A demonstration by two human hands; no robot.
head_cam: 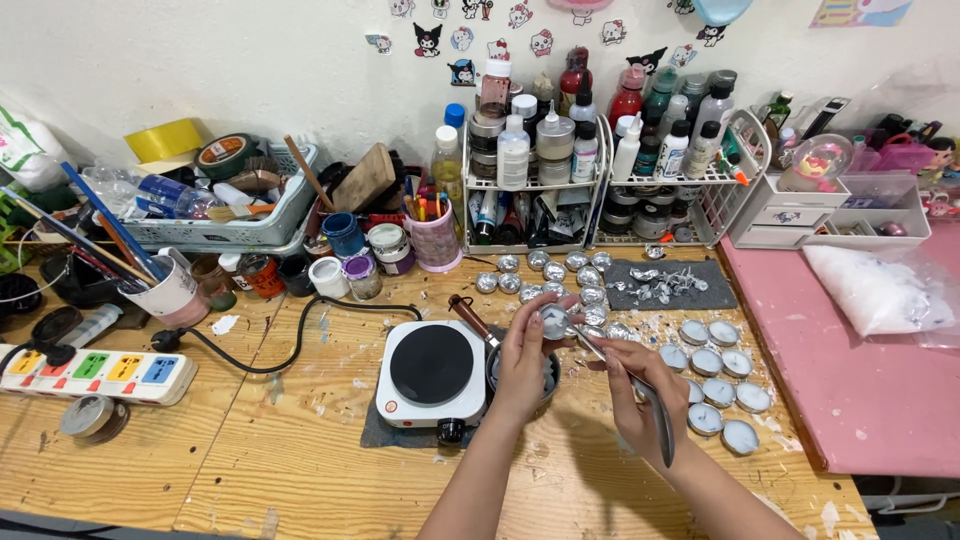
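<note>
left hand (522,362) pinches foil tealight cup (553,320) over small pot (500,372); right hand (632,392) grips metal tool (640,392) at it. emptied cups (560,272) piled behind, eight full tealights (722,392) left.

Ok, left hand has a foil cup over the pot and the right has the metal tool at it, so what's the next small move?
Probably work the tool tip around inside the small foil cup so its contents drop into the pot. The left hand holds the cup just above the pot beside the hot plate, and the right hand already points the tool at it. What the cup holds is too small to tell.
</note>
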